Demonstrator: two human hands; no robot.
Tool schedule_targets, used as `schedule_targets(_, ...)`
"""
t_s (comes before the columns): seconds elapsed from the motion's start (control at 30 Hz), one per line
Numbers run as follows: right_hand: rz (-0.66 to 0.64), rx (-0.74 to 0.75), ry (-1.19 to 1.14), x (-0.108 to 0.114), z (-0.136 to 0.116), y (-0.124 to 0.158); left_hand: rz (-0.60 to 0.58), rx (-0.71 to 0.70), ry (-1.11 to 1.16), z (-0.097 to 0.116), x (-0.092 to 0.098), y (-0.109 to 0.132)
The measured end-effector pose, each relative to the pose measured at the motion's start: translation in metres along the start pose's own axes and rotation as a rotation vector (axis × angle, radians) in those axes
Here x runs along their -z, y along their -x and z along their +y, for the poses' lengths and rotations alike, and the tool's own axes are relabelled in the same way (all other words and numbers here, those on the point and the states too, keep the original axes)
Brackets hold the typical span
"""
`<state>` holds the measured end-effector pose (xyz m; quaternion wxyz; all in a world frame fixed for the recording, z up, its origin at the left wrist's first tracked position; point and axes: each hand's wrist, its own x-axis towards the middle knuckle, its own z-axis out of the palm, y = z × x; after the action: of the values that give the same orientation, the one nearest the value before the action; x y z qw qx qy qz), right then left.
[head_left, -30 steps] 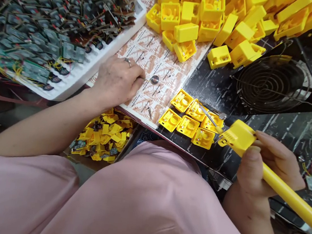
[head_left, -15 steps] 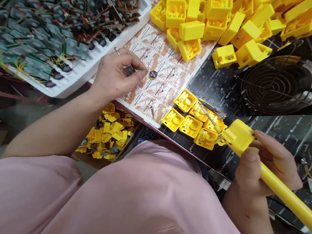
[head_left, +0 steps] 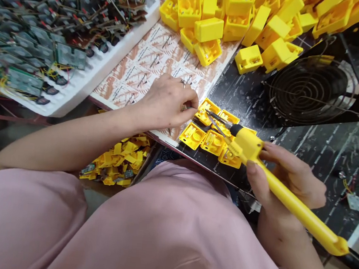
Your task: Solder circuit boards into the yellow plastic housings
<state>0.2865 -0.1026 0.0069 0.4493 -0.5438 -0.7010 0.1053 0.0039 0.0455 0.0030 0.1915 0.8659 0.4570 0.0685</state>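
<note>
My left hand is closed in a pinch at the left edge of a small group of open yellow plastic housings. A small circuit board is held in it, now almost wholly hidden by the fingers. My right hand is wrapped round the yellow handle of a soldering gun, which slants down to the right. Its metal tip and thin feed tube reach over the housings, close to my left fingertips. Whether the tip touches anything I cannot tell.
A white foam tray full of circuit boards stands at the left. More yellow housings are piled at the back. A black fan stands at the right, near a loose wired board. Below the table edge sits a box of yellow parts.
My left hand has moved right, from over the patterned sheet to the housings, and the round black piece dangling from it is out of sight. The soldering gun has shifted left towards it.
</note>
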Motion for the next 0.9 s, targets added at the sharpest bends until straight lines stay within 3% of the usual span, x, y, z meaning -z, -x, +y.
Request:
schedule_targets(0.1, -0.035, 0.165, 0.0, -0.002, -0.004, -0.006, -0.019, -0.009, 0.013, 0.0, 0.002, -0.006)
schedule_targets(0.33, -0.094, 0.278, 0.031, -0.009, -0.011, -0.02, -0.051, -0.013, 0.026, -0.001, 0.003, -0.013)
schedule_targets(0.5, -0.239, 0.278, 0.105, -0.001, -0.016, -0.02, -0.065, 0.002, 0.049, 0.0, 0.005, -0.016)
schedule_targets(0.67, -0.304, 0.177, 0.121, 0.006, -0.022, -0.023, -0.06, -0.02, 0.05, 0.0, 0.006, -0.018)
schedule_targets(0.83, -0.238, 0.287, 0.084, 0.001, -0.022, -0.03, -0.077, -0.021, 0.026, 0.001, 0.008, -0.019)
schedule_targets(0.9, -0.245, 0.264, 0.075, 0.004, -0.022, -0.03, -0.092, -0.015, 0.005, 0.002, 0.009, -0.02)
